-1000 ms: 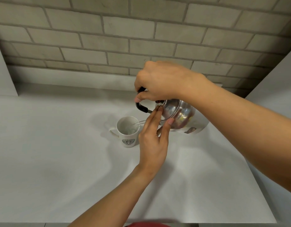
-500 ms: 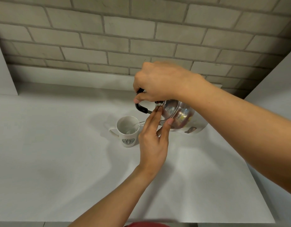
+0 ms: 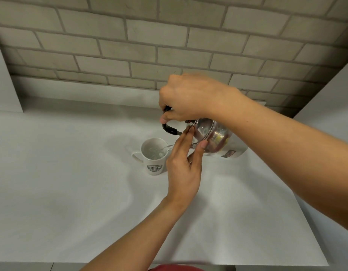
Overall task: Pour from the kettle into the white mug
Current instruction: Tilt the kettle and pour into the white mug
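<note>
The right hand (image 3: pixel 185 98) gripped the black handle (image 3: pixel 169 129) of the shiny kettle (image 3: pixel 214 136), tipped over the white mug (image 3: pixel 154 160) on the worktop (image 3: pixel 71 182), while the left hand (image 3: pixel 183 165) pressed flat fingers on its lid and water ran in.

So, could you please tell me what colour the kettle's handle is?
Black; the handle shows best in the head view, just below the right hand gripping it.
</note>
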Tool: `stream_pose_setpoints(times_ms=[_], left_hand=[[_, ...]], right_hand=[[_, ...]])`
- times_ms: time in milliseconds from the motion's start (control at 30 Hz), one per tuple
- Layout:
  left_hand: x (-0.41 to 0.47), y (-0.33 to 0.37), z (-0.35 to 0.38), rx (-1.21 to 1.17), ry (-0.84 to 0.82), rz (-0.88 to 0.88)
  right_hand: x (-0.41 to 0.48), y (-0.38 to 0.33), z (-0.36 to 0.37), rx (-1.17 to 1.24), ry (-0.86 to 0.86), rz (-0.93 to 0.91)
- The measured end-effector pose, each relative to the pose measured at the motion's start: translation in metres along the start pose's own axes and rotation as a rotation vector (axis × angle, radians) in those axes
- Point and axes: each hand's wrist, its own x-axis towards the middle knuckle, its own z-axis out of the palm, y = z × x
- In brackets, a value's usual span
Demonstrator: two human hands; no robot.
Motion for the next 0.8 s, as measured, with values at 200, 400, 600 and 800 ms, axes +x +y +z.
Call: stream_pose_setpoints(times_ms=[200,400,600,800], left_hand=[[-0.002,-0.002,-0.001,-0.008,-0.015,-0.021],[-0.004,-0.008,-0.007,0.059,-0.061,-0.036],[0.0,-0.011,-0.017,0.096,-0.208,-0.078],[0.007,-0.009,-0.028,0.281,-0.317,-0.009]], right_hand=[[-0.001,-0.003,-0.001,0.003,-0.01,0.005],[-0.007,0.001,0.007,0.022,0.02,0.017],[-0.025,0.016,0.021,0.102,0.101,0.042],[-0.048,0.03,0.047,0.234,0.309,0.07]])
